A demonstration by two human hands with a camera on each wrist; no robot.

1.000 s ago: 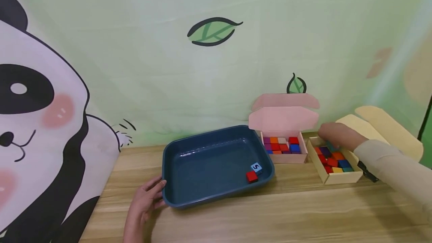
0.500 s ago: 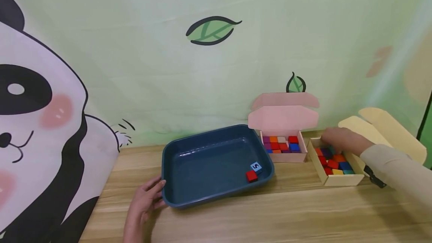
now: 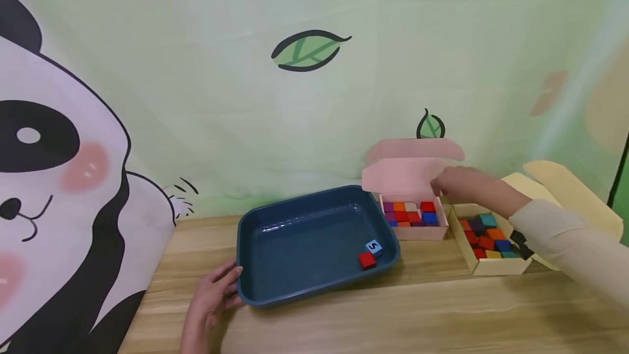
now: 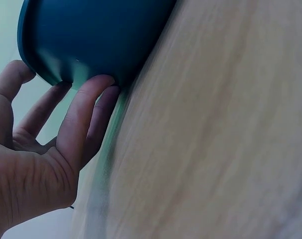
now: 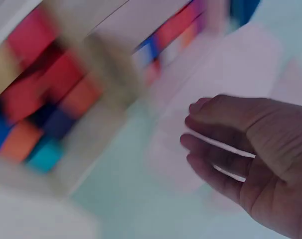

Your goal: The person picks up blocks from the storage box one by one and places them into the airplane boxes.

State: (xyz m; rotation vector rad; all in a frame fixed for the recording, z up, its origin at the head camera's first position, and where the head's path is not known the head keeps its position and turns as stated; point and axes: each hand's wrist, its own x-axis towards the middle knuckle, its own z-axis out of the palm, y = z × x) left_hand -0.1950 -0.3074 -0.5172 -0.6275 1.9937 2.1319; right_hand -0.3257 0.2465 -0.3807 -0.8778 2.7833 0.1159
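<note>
At the near left corner of the dark blue tray (image 3: 304, 245), my left hand (image 3: 211, 291) rests with its fingertips against the wall. The left wrist view shows those fingers (image 4: 81, 114) extended, touching the outside of the tray (image 4: 96, 35). My right hand (image 3: 459, 183) is raised between the pink box (image 3: 420, 232) and the yellow box (image 3: 498, 268). In the right wrist view the fingers of my right hand (image 5: 250, 144) are loosely bent, and no block shows between them. A teal block (image 3: 488, 220) lies in the yellow box, among several coloured blocks.
A red block (image 3: 366, 260) and a light blue block (image 3: 374, 247) marked with a black sign lie in the tray's right corner. Both box lids stand raised at the back. A printed cloth (image 3: 221, 97) hangs behind the wooden table (image 3: 393, 321).
My right hand has lifted out of the yellow box and moved left toward the pink box, uncovering the teal block. The left hand and the tray stay in place.
</note>
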